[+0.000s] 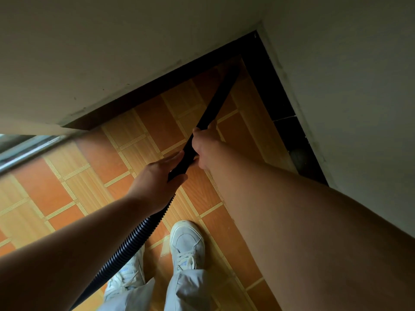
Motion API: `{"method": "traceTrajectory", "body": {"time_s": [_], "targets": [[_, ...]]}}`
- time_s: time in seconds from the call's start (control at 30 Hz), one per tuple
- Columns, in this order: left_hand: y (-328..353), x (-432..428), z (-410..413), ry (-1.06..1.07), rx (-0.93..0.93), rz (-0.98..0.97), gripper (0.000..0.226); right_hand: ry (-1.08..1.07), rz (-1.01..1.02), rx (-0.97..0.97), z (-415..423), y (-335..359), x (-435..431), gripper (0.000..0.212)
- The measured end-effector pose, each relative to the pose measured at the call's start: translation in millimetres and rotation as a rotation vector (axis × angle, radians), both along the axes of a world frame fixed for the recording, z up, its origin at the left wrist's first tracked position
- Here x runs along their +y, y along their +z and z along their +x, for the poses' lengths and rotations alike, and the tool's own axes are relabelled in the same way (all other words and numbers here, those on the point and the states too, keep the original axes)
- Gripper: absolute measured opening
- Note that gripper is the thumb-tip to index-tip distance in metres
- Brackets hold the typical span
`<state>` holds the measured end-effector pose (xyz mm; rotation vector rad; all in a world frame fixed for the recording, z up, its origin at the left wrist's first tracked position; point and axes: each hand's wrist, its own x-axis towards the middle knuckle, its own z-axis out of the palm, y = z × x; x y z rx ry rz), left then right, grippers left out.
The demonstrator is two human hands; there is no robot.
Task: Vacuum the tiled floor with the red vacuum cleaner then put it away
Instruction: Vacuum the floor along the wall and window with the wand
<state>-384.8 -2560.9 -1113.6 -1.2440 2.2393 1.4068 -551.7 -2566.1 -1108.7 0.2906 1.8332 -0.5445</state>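
Note:
A black vacuum wand slants from my hands up toward the room corner, its tip blurred near the dark baseboard. My right hand grips the wand higher up. My left hand holds its lower end, where the ribbed black hose begins and runs down to the bottom left. The orange and tan tiled floor lies under the wand. The red vacuum body is out of view.
Two pale walls meet in a corner at the upper right, edged by a dark baseboard. A metal door track sits at the left. My white shoes stand on the tiles below the hands.

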Motion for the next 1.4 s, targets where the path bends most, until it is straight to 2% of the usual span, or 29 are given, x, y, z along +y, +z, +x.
{"method": "traceTrajectory", "body": {"time_s": [0.2, 0.37, 0.47, 0.6, 0.97, 1.3, 1.4], "targets": [[2.7, -4.3, -12.4, -0.004, 0.011, -0.029, 0.064, -0.095, -0.015, -0.055, -4.7, -6.9, -6.4, 0.066], [6.4, -7.9, -15.1, -0.015, -0.02, -0.037, 0.065, -0.096, -0.033, -0.054, -6.2, -6.5, -5.2, 0.062], [7.0, 3.7, -6.6, -0.017, -0.005, -0.024, 0.066, -0.07, -0.008, -0.05, -0.2, -2.8, 5.0, 0.067], [12.8, 27.1, 11.0, 0.018, 0.026, -0.019, 0.068, 0.044, 0.007, -0.031, 12.8, 1.0, 22.1, 0.072], [30.7, 92.4, 71.9, 0.236, -0.007, 0.037, 0.068, 0.298, -0.008, -0.053, 82.1, 4.4, 53.6, 0.07], [57.7, 150.4, 153.7, 0.473, -0.064, 0.093, 0.06, 0.521, 0.046, -0.153, 175.7, 23.9, 78.1, 0.075], [61.5, 158.7, 181.4, 0.535, -0.087, 0.093, 0.059, 0.624, -0.011, -0.102, 207.8, 23.7, 81.3, 0.072]]}}
